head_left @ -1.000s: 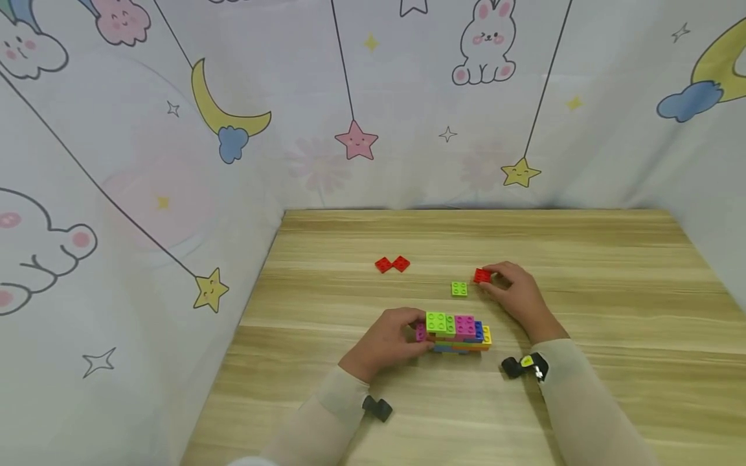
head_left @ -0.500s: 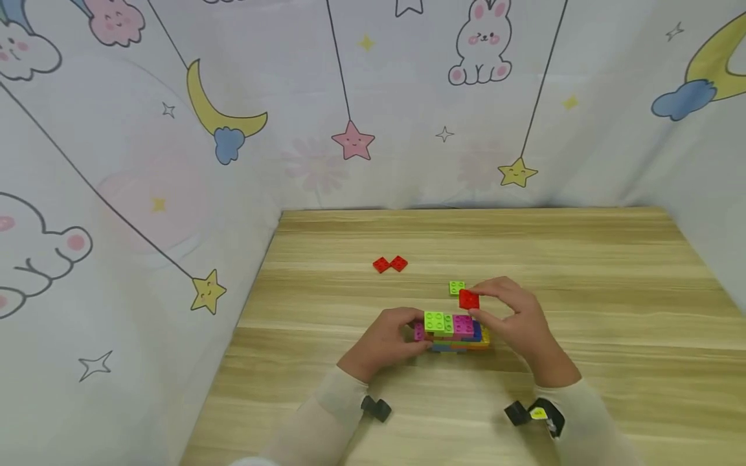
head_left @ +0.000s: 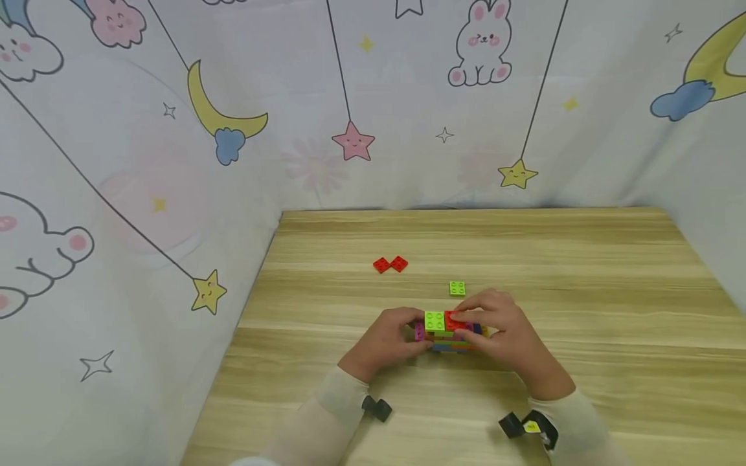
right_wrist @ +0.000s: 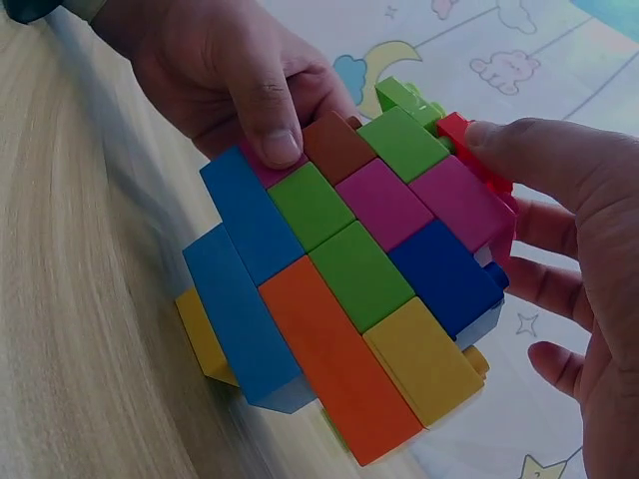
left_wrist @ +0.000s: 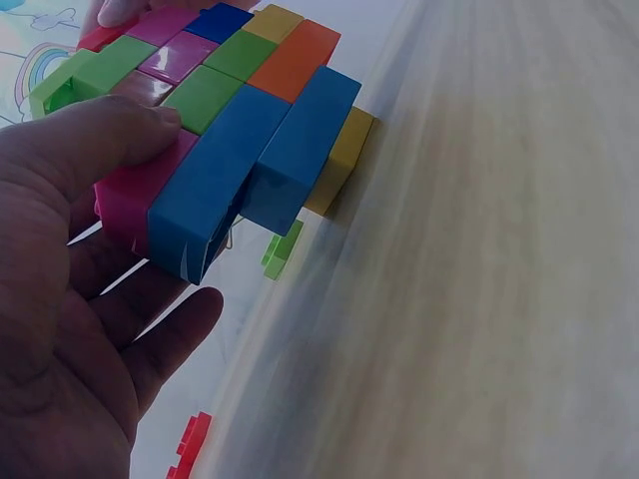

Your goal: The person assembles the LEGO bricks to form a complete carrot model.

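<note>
A block build of many-coloured toy building bricks point(right_wrist: 359, 259) stands on the table in front of me, with orange, blue, green, pink and yellow bricks in its wall. My left hand point(head_left: 384, 343) grips its left end, thumb on the near face and fingers behind it. On top, beside a lime brick point(head_left: 434, 320), sits a thin red brick point(right_wrist: 458, 132). The thumb and fingers of my right hand point(head_left: 513, 343) pinch that red brick against the build's upper side. In the head view, the right fingers partly cover the red brick and the build's right end.
Just behind the build lies a loose lime brick point(head_left: 457, 288). Farther left, two flat red bricks point(head_left: 399, 263) lie corner to corner on the wooden table point(head_left: 559, 259). A white printed cloth point(head_left: 408, 175) hangs behind the table. Each wrist bears a small black camera.
My right hand picked the red brick up from the table, carried it nearer and left, and brought it down onto the build's top beside the lime brick. The left hand keeps its hold.
</note>
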Demonstrator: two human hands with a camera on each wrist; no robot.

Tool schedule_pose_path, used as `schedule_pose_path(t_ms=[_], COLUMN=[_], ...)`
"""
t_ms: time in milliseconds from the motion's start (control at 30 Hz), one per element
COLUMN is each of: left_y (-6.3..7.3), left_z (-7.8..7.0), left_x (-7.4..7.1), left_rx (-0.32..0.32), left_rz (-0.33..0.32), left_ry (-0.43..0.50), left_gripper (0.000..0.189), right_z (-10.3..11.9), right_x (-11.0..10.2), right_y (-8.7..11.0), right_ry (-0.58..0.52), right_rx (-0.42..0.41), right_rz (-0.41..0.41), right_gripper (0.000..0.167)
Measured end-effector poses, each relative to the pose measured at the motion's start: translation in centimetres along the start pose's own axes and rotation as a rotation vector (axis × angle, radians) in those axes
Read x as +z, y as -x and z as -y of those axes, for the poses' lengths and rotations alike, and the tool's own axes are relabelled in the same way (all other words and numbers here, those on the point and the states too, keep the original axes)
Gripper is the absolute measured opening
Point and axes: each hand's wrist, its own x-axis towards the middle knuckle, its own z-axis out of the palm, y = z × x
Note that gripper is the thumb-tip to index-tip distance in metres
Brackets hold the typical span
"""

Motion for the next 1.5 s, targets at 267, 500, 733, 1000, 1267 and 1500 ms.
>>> schedule_pose_path(t_ms=[267, 500, 733, 1000, 1267, 1500], left_y=[0.0, 0.1, 0.1, 0.0, -0.1, 0.0], left_z=[0.1, 0.2, 0.4, 0.4, 0.2, 0.2], left_x=[0.0, 0.1, 0.1, 0.0, 0.0, -0.2], left_rx=[-0.009, -0.006, 0.000, -0.002, 0.000, 0.025], left_rz=[0.001, 0.003, 0.003, 0.002, -0.005, -0.011], left_ry=[-0.020, -0.020, -0.012, 0.001, -0.019, -0.036], left_gripper=[0.037, 0.036, 0.037, 0.037, 0.038, 0.040], right_z=[0.3, 0.4, 0.4, 0.8, 1.0, 0.5], right_x=[0.1, 0.0, 0.1, 0.4, 0.6, 1.1], right_y=[0.0, -0.1, -0.4, -0.5, -0.5, 0.5], right_ry=[0.012, 0.024, 0.085, 0.071, 0.130, 0.007], right_rx=[0.027, 0.042, -0.031, 0.029, 0.029, 0.095], right_rz=[0.009, 0.031, 0.047, 0.045, 0.083, 0.038], right_gripper=[0.027, 0.028, 0.020, 0.021, 0.016, 0.027])
